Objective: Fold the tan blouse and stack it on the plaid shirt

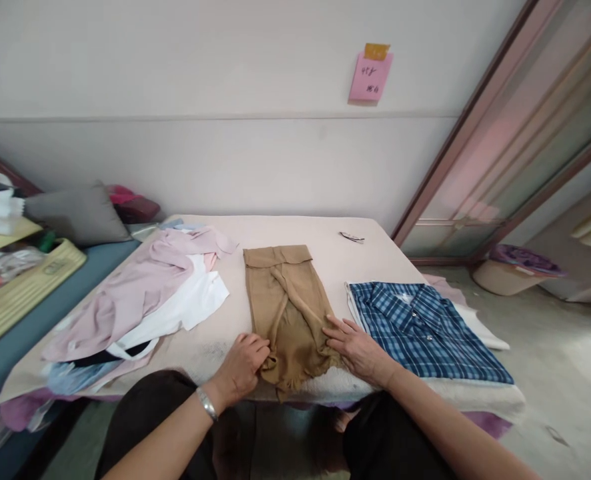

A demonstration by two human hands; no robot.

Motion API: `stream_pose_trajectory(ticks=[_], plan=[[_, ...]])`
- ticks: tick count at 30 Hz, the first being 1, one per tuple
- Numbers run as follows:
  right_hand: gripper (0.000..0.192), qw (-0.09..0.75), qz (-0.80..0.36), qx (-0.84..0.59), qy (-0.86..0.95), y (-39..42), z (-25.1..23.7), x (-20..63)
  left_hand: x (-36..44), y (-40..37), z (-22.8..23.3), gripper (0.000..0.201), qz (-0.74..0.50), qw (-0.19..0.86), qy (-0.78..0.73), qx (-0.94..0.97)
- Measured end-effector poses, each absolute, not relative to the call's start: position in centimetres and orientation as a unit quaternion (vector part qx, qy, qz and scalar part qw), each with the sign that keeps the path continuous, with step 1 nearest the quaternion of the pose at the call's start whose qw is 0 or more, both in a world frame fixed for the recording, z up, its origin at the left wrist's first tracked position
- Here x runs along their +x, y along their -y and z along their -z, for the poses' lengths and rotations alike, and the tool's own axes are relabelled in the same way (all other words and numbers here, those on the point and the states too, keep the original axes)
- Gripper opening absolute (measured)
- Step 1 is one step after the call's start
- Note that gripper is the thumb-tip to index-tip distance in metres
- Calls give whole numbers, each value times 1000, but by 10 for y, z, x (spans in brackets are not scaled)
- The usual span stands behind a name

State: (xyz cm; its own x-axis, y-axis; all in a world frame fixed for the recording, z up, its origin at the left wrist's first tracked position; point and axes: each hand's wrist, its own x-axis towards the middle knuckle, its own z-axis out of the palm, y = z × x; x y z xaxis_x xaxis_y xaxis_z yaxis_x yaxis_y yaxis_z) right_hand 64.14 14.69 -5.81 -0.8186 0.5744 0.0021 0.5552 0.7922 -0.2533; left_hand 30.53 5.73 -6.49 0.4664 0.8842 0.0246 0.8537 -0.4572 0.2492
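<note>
A tan-brown garment [283, 300] lies folded lengthwise in the middle of a low cream-covered table [325, 243], its near end bunched at the table's front edge. My left hand [243, 367], with a silver bracelet on the wrist, pinches the garment's near left edge. My right hand [358, 347] rests flat, fingers spread, on the garment's near right corner, touching the cloth. Just right of it lies a folded blue plaid shirt [420, 330] on top of a white folded piece.
A heap of pink, white and light-blue clothes [145, 297] covers the table's left side. A small dark item [351, 236] lies at the far edge. A grey cushion [78, 213] and a yellow crate [23, 287] stand to the left. A basin [518, 270] sits on the floor at right.
</note>
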Motion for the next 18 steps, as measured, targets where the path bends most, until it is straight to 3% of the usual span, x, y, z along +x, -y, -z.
stream_pose_trajectory(ticks=[5,8,10,13,18], plan=[[31,85,-316,-285,901,-96,7,640,275,-17,12,46,-83,216,-481,845],[28,95,-471,-287,829,-81,-21,641,257,-7,-17,51,-100,368,-476,793],[29,109,-543,-300,777,-92,-29,639,249,-21,-28,42,-137,474,-481,725],[33,181,-600,-330,706,-140,-23,626,243,-73,-27,25,-263,581,-478,604],[41,332,-630,-452,538,-240,24,576,251,-181,18,44,-491,599,-514,368]])
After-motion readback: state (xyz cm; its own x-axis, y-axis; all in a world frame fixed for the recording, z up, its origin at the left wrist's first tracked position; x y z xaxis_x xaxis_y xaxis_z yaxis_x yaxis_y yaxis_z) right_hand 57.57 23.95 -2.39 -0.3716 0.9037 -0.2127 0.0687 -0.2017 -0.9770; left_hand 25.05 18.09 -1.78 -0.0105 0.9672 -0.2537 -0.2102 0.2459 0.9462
